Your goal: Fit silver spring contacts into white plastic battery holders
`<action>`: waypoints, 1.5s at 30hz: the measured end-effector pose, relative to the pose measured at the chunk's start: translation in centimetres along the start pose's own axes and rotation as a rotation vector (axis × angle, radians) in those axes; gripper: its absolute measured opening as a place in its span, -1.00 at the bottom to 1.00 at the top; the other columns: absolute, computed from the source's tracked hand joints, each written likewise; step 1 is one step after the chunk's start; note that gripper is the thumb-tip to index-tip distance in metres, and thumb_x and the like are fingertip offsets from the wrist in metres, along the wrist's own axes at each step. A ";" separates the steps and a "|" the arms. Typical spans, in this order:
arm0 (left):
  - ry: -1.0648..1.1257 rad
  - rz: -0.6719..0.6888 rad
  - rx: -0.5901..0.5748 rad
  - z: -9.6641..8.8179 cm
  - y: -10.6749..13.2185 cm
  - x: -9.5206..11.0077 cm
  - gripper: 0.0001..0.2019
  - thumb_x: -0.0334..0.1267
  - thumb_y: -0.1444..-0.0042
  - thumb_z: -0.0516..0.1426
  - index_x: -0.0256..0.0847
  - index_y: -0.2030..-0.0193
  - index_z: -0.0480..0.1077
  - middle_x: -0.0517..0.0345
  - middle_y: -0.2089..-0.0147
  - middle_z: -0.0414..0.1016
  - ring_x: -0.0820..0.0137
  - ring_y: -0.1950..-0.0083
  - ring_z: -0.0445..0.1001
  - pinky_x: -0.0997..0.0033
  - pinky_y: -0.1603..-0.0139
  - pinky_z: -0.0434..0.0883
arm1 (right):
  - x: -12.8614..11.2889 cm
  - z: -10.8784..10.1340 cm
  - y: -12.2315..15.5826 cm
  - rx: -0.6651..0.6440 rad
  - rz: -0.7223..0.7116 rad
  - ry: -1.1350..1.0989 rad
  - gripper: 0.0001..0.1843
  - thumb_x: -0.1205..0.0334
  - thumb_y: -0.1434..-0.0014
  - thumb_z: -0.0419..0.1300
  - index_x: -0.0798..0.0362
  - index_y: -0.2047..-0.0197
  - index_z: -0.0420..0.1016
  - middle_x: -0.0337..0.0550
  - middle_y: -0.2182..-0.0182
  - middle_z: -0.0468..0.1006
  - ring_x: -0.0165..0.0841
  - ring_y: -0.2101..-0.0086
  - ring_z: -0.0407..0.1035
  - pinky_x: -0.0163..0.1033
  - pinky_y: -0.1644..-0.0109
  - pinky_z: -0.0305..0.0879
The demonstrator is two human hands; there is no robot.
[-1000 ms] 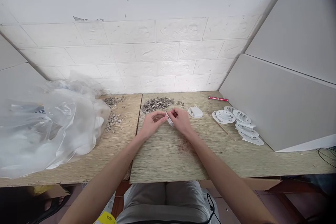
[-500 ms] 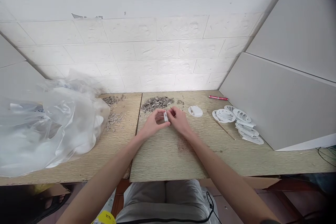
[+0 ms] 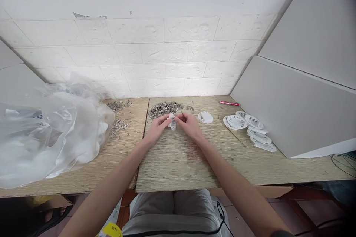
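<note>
A small white slotted plastic disc (image 3: 172, 123) is held up over the table, its slotted face turned partly toward me. My left hand (image 3: 158, 129) grips its left side between thumb and fingers. My right hand (image 3: 189, 124) is closed at the disc's right edge, with a thin dark stick (image 3: 183, 114) showing above its fingers; most of that stick is hidden. Just beyond the hands lies a pile of small metal pieces (image 3: 164, 109). Another white disc (image 3: 205, 117) rests flat to the right of my right hand.
Several white slotted discs (image 3: 254, 122) lie grouped at the right, beside a thin wooden stick (image 3: 236, 136) and a red pen (image 3: 229, 103). A large clear plastic bag of white parts (image 3: 75, 129) covers the left. More metal pieces (image 3: 119, 127) are scattered near it.
The disc in my hands has turned from nearly edge-on to show its slotted face. My left fingers have drawn in closer around it.
</note>
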State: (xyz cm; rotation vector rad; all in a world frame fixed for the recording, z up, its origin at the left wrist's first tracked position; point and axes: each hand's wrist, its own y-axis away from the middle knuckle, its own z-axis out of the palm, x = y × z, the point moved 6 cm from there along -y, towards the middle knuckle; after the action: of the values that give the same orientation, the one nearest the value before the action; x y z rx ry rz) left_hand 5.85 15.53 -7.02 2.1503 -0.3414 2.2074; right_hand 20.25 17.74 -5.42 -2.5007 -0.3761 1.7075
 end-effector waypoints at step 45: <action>0.190 -0.065 -0.002 0.2 0.2 0.1 -0.60 0.00 -0.07 0.23 -0.22 0.04 0.55 -0.03 0.02 0.58 0.24 -0.01 0.49 0.21 -0.14 0.36 | -0.8 0.1 0.2 -0.039 -0.116 0.178 -0.70 0.17 -0.19 0.06 0.08 0.45 0.53 -0.16 0.49 0.56 -0.35 0.47 0.34 -0.28 0.37 0.17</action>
State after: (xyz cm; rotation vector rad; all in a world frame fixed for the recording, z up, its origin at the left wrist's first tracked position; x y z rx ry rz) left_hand 5.97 15.32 -6.94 1.9009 -0.2599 2.3481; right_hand 19.88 17.33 -4.80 -2.5756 -0.5310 1.4367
